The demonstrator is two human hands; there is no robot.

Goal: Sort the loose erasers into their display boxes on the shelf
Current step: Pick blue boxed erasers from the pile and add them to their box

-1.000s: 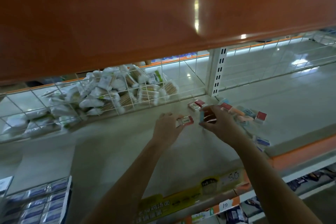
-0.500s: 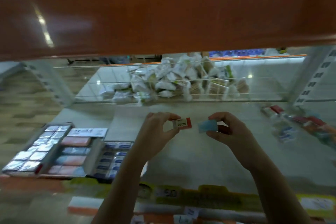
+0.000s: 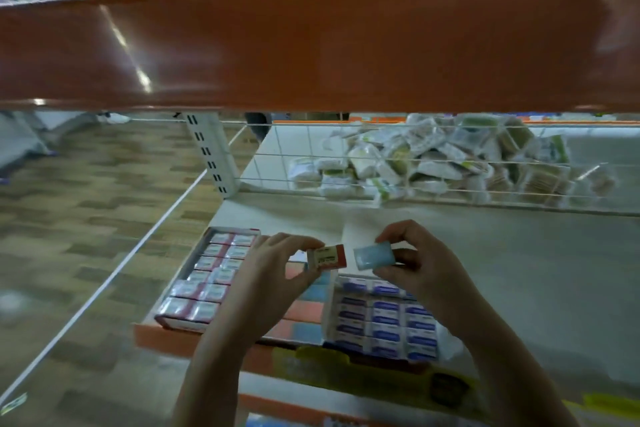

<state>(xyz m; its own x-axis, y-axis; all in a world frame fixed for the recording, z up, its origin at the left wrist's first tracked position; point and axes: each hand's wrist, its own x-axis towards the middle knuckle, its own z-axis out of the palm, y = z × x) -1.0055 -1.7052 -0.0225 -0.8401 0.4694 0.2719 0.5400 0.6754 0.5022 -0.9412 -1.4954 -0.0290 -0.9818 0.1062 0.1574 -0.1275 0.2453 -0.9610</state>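
Though printing shows on the wrappers and on the yellow price strip [image 3: 363, 373] along the shelf edge, none of it is sharp enough to read. The left hand [image 3: 273, 270] pinches a red-and-white eraser [image 3: 327, 256] between thumb and curled fingers — a small wrapped block, white at one end with a red band at the other. The right hand [image 3: 420, 265] pinches a pale blue eraser [image 3: 374, 255], translucent-looking and rounded at the corners. Both are held in the air, near each other but apart, above the display boxes at the front of the shelf [image 3: 536, 288].

Directly below the hands lie three open boxes side by side: a left box [image 3: 207, 281] of shiny wrapped white erasers in two columns, a middle box [image 3: 304, 319] showing pink and blue blocks and partly hidden by the left forearm, and a right box [image 3: 384, 315] of white erasers with blue labels.

The shelf is pale grey with an orange front lip. Behind it a white wire divider [image 3: 415, 163] holds back a heap of small plastic packets [image 3: 433, 159]. An orange shelf edge [image 3: 311, 45] crosses overhead — to the left, wood-pattern flooring [image 3: 86, 201].
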